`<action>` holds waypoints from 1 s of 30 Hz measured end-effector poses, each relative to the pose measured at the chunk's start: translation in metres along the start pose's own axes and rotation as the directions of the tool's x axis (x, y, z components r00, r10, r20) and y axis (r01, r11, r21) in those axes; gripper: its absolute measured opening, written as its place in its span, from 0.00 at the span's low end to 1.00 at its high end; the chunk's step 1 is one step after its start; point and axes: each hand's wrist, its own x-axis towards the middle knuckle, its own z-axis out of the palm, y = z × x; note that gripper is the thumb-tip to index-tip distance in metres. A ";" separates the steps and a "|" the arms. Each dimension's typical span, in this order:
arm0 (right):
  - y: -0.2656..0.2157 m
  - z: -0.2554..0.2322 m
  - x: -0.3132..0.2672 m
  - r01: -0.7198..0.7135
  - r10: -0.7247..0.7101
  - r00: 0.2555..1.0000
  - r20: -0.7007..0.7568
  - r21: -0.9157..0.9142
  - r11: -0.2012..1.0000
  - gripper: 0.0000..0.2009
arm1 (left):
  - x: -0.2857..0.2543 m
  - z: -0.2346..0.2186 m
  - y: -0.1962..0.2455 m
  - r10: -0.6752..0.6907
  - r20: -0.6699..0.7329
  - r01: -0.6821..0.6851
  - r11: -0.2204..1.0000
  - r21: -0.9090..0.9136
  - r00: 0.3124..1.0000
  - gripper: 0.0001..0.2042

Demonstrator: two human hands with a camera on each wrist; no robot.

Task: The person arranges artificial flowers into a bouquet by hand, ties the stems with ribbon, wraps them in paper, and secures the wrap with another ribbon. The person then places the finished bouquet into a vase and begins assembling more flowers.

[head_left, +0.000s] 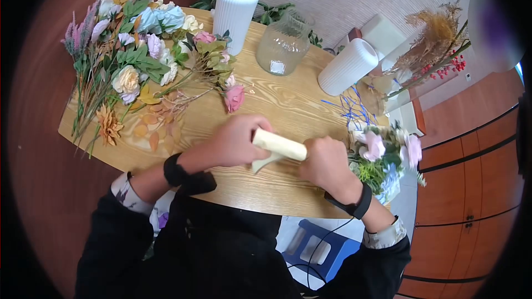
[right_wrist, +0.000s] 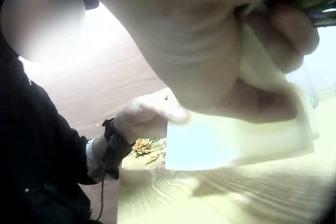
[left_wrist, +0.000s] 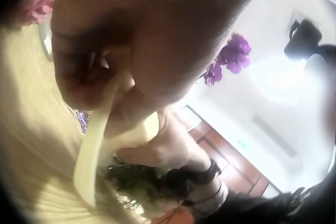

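A pale yellow folded or rolled sheet (head_left: 280,145) spans the gap between both hands, above the wooden table. My left hand (head_left: 241,139) grips its left end, with a flap hanging below; the left wrist view shows the thin flap (left_wrist: 92,155) beside the fingers. Curled around the other end is my right hand (head_left: 327,161). From the right wrist, the sheet (right_wrist: 236,140) looks broad and layered, with the right thumb lying along it and the left hand (right_wrist: 144,115) at its far edge. The right fingertips are partly hidden.
Loose artificial flowers (head_left: 138,61) cover the table's left side. Behind stand a white ribbed vase (head_left: 235,19), a glass vase (head_left: 284,44) and a tilted white vase (head_left: 349,66). Blue strands (head_left: 354,109) and a wrapped bouquet (head_left: 382,158) lie at the right.
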 end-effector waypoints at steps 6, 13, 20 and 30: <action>0.004 0.011 -0.004 -0.069 0.100 0.890 -0.446 0.085 0.994 0.06 | -0.032 0.015 -0.004 0.091 -0.412 -0.253 0.899 -0.359 0.907 0.12; -0.004 0.015 -0.001 -0.025 0.117 0.874 -0.471 0.196 0.980 0.03 | -0.030 0.008 0.000 0.478 -0.521 -0.452 0.872 0.186 0.708 0.07; -0.005 0.006 -0.006 -0.020 0.102 0.948 -0.302 0.264 0.964 0.03 | -0.031 -0.009 -0.010 0.498 -0.191 -0.506 0.863 0.006 0.846 0.04; -0.006 0.011 0.003 -0.026 0.054 0.985 -0.167 0.161 0.987 0.04 | -0.033 0.004 0.047 0.604 -0.036 -0.403 0.573 0.713 0.796 0.20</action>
